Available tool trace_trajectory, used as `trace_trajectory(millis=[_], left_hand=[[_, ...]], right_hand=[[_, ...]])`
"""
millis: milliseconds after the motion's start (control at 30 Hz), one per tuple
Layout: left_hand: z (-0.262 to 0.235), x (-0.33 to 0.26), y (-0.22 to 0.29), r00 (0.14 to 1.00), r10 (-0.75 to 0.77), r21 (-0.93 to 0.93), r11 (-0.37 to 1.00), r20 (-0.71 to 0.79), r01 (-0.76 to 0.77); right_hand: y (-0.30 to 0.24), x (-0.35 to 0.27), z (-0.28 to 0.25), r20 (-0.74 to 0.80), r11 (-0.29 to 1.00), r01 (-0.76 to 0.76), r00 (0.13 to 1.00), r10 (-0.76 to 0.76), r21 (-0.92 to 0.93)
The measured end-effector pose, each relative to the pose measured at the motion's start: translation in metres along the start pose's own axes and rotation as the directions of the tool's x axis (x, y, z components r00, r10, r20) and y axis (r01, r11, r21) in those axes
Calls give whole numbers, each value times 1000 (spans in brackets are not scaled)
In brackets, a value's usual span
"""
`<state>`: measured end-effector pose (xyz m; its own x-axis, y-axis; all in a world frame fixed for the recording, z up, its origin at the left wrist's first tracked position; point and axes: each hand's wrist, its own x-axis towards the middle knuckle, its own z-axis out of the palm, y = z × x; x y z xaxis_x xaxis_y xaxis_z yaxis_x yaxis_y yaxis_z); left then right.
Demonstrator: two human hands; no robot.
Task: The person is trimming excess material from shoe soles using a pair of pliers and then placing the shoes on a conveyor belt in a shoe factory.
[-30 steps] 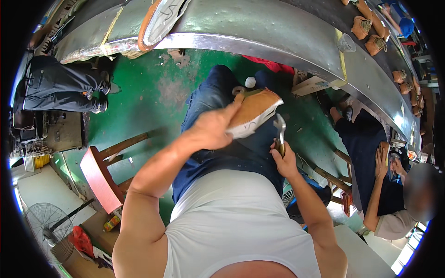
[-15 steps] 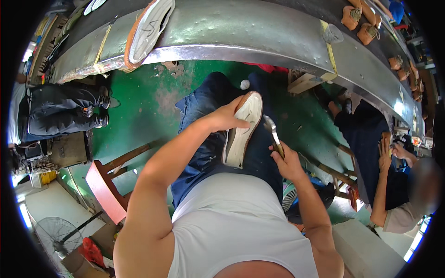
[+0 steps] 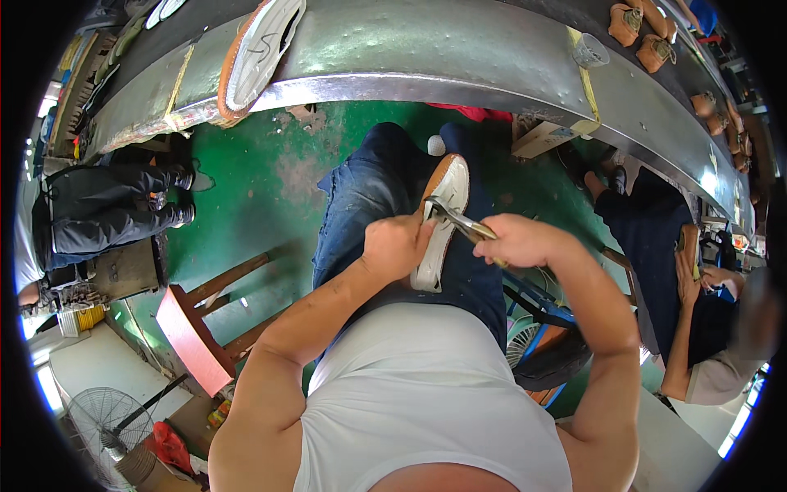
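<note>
A shoe (image 3: 452, 182) with a pale white face and a tan edge lies lengthwise over my thighs, toe end pointing away from me. My left hand (image 3: 396, 244) is closed round its left side near the middle, thumb along the pale face. In my right hand (image 3: 516, 239) is a pair of metal pincers (image 3: 456, 218), with yellowish handles partly hidden by the fingers. The curved head of the pincers is at the left edge of the shoe, just beyond my left thumb. Whether the jaws bite on the edge cannot be made out.
A metal-edged workbench (image 3: 426, 51) runs across the far side, with another pale shoe (image 3: 261, 59) at its edge and tan shoes (image 3: 654, 51) at right. A pink-topped stool (image 3: 194, 340) stands left. One person (image 3: 106, 209) is at left, another (image 3: 656, 246) at right.
The pincers have swung left from beside the shoe onto its edge. My left hand has slid nearer along the shoe, which has turned more upright.
</note>
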<state>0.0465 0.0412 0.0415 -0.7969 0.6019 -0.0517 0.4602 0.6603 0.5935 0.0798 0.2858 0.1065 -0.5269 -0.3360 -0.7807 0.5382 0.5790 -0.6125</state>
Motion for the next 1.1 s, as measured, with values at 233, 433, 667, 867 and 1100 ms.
trace_trajectory(millis=[233,433,667,867,1100], left_hand=[[48,17,-43,795,-142,-778,-364,590,512],[44,28,-46,894,-165,-908,-131,417,399],[34,35,-39,867,-186,-884,-170,463,436],[34,33,-39,841,-214,-866,-190,497,463],[45,40,-30,841,-331,-901,-81,428,426]], right_hand=[[-20,18,3,-117,853,56,984,-136,-519],[36,56,95,-627,968,229,740,-245,-107],[43,44,49,-538,779,262,597,-595,-570],[10,43,49,-346,986,88,938,-33,143],[41,73,98,-478,833,277,878,-18,479]])
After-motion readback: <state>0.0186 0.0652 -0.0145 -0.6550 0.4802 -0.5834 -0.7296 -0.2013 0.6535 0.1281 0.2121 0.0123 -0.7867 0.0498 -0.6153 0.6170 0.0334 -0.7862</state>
